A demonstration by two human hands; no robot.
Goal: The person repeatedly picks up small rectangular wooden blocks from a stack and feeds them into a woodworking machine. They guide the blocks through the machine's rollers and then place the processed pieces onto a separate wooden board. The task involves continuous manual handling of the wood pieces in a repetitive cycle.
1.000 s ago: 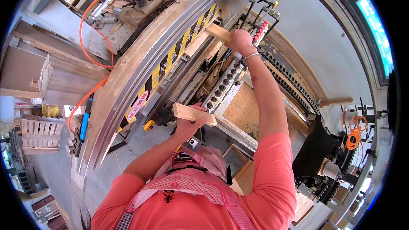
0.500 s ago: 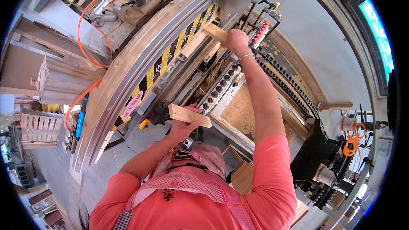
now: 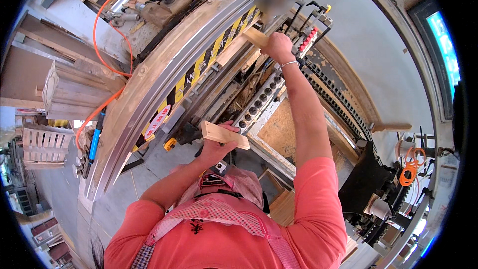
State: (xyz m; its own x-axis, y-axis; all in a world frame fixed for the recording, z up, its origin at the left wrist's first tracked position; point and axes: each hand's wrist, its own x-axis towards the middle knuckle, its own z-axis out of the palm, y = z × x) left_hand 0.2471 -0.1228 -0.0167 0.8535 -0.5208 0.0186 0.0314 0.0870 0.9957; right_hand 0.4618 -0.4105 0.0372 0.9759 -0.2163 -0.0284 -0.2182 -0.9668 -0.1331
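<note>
Woodworking shop, a long machine with a yellow-and-black striped guard (image 3: 199,72) running across the view.
Left hand (image 3: 216,147) grips a short wood block (image 3: 225,135) near the chest; right hand (image 3: 279,47) holds another block (image 3: 255,36) against the machine, apparently the feeding step, calling for steady pressure.

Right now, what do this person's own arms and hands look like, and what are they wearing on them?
Both forearms are bare, with short coral-pink sleeves ending above the elbows. The right hand has no glove and wears a thin silver-coloured bangle at the wrist. The left hand is also gloveless, with nothing visible on its wrist.
</note>
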